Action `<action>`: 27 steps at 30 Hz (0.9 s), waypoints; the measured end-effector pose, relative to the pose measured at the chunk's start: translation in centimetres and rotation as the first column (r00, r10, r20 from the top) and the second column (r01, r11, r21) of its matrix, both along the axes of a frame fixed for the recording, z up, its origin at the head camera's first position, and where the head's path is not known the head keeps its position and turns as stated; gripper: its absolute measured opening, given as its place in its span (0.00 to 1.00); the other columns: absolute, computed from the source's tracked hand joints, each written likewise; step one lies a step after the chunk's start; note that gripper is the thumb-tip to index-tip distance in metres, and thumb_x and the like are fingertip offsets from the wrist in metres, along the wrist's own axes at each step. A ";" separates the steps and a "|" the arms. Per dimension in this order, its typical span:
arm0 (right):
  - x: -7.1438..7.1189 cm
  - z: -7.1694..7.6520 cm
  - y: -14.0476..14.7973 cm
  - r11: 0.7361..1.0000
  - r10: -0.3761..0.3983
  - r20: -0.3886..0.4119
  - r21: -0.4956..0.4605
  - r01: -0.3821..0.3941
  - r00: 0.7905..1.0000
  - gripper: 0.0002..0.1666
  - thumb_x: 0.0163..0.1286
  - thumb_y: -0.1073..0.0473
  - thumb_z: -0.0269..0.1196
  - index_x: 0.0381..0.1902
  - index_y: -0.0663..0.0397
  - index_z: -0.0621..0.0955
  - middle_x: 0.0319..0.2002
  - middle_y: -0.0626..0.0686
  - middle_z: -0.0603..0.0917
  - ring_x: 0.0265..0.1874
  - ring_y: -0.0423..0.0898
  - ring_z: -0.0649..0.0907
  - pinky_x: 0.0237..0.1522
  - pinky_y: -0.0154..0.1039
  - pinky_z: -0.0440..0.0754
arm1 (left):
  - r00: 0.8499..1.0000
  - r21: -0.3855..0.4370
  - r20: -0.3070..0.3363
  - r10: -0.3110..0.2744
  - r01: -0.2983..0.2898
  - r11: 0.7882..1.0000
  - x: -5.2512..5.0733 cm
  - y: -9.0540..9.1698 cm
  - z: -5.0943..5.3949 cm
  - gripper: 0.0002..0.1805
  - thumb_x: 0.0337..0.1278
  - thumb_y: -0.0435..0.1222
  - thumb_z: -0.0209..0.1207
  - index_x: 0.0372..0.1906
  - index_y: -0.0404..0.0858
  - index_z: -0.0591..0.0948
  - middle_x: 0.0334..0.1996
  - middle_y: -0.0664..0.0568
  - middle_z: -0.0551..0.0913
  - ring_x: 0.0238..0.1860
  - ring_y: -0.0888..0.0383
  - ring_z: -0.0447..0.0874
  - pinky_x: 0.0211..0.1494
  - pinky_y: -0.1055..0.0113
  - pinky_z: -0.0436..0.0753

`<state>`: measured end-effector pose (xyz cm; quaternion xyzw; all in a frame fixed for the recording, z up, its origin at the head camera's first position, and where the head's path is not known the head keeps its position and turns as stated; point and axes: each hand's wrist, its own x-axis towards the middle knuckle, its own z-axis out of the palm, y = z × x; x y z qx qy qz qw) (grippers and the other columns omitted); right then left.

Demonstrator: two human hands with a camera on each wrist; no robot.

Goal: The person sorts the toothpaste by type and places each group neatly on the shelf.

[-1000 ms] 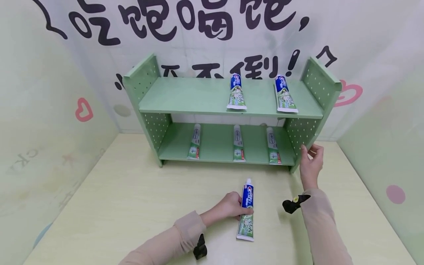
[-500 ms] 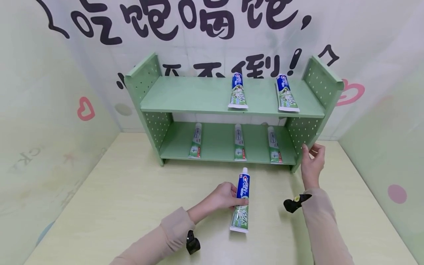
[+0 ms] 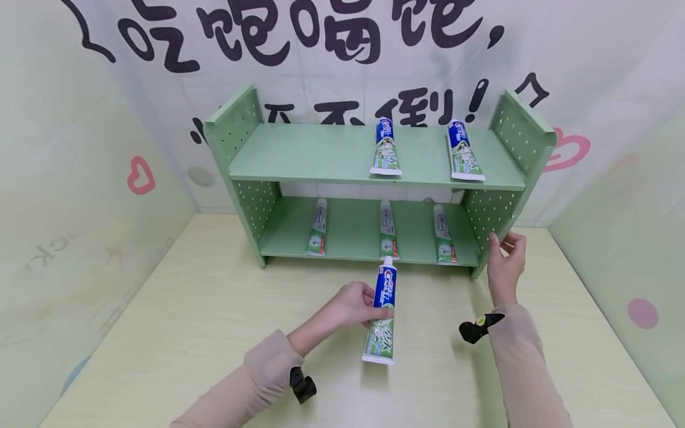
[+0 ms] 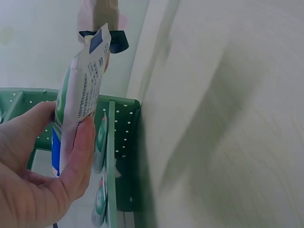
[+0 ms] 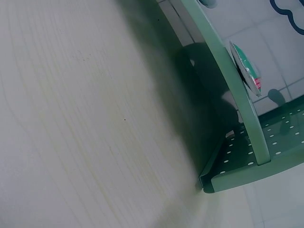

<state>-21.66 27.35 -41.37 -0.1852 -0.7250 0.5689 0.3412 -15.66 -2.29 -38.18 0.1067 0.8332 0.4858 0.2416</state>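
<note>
My left hand (image 3: pixel 353 304) grips a blue-and-green toothpaste tube (image 3: pixel 382 333) by its middle, thumb across the front. The tube is held above the table, cap pointing toward the shelf. The left wrist view shows this tube (image 4: pixel 83 90) between thumb and fingers. A green two-tier shelf (image 3: pixel 310 156) stands behind it. My right hand (image 3: pixel 505 267) holds the shelf's right side panel near its lower front edge, with the fingers partly hidden behind the panel. In the right wrist view only the shelf's frame (image 5: pixel 240 99) shows, not the hand.
Two blue-and-green tubes lie on the upper tier, one near the centre (image 3: pixel 385 151) and one at the right (image 3: pixel 464 156). Below lie three grey-green tubes, at left (image 3: pixel 318 229), centre (image 3: pixel 387 229) and right (image 3: pixel 443 235). Printed walls enclose the pale table (image 3: pixel 203 333).
My left hand has carried the toothpaste tube leftward and toward the shelf, lifting it off the table. The right hand stays at the shelf's side panel.
</note>
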 end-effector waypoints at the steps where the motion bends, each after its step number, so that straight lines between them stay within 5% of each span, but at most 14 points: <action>1: 0.0 0.0 0.0 1.000 0.000 0.004 -0.001 0.000 1.000 0.12 0.65 0.52 0.58 0.43 0.48 0.71 0.35 0.31 0.69 0.40 0.30 0.71 0.43 0.25 0.72 | 1.000 0.001 -0.006 0.000 0.000 1.000 0.0 -0.1 0.2 0.22 0.43 0.39 0.68 0.39 0.28 0.74 0.26 0.46 0.81 0.22 0.57 0.81 0.34 0.59 0.84; 14: -0.1 -0.1 0.1 1.000 -0.001 0.014 0.002 0.001 1.000 0.14 0.65 0.51 0.57 0.46 0.50 0.71 0.36 0.30 0.69 0.39 0.29 0.71 0.41 0.25 0.72 | 0.997 0.015 -0.072 0.019 -0.017 1.000 -0.2 -2.1 3.5 0.23 0.43 0.41 0.68 0.41 0.29 0.75 0.29 0.45 0.80 0.25 0.58 0.80 0.28 0.69 0.83; 27: -0.1 -0.1 0.0 1.000 -0.005 0.028 -0.011 0.005 1.000 0.13 0.65 0.51 0.57 0.44 0.47 0.71 0.36 0.30 0.69 0.39 0.29 0.71 0.40 0.24 0.72 | 0.991 0.044 -0.106 0.077 -0.072 0.996 0.1 -3.9 7.0 0.24 0.42 0.41 0.68 0.43 0.31 0.75 0.31 0.46 0.79 0.30 0.56 0.78 0.31 0.67 0.83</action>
